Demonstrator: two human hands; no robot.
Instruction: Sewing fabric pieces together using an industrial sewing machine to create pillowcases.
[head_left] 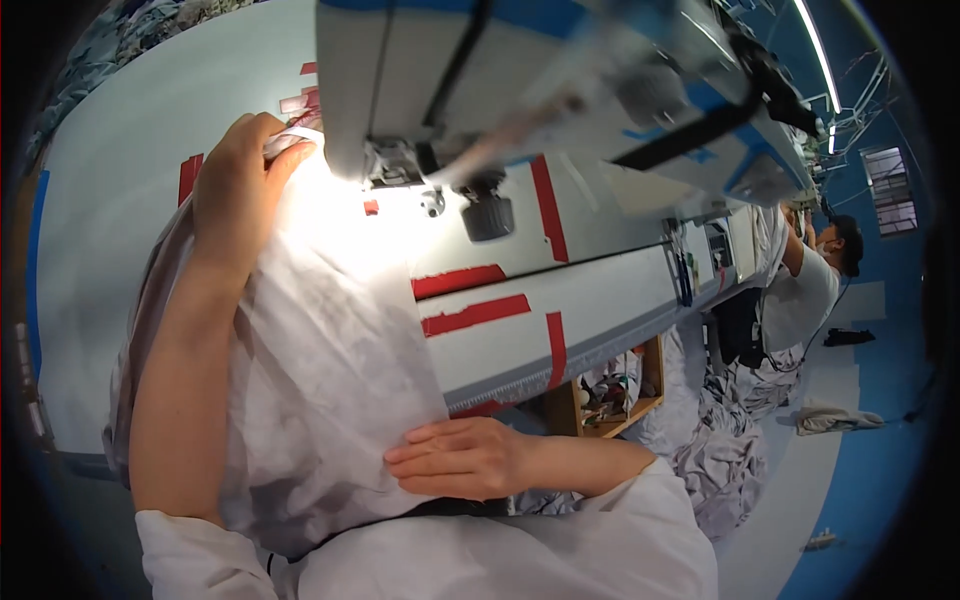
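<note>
On white cloth [325, 370], right hand [462, 458] (flat)

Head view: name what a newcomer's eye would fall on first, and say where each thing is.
First, probably, the bright glow under the sewing machine, just right of the left hand, which holds the cloth's far end. Next, the red tape strips on the pale table, mostly right of the cloth, where the right hand lies flat. Then a co-worker at far right, near the blue wall.
</note>
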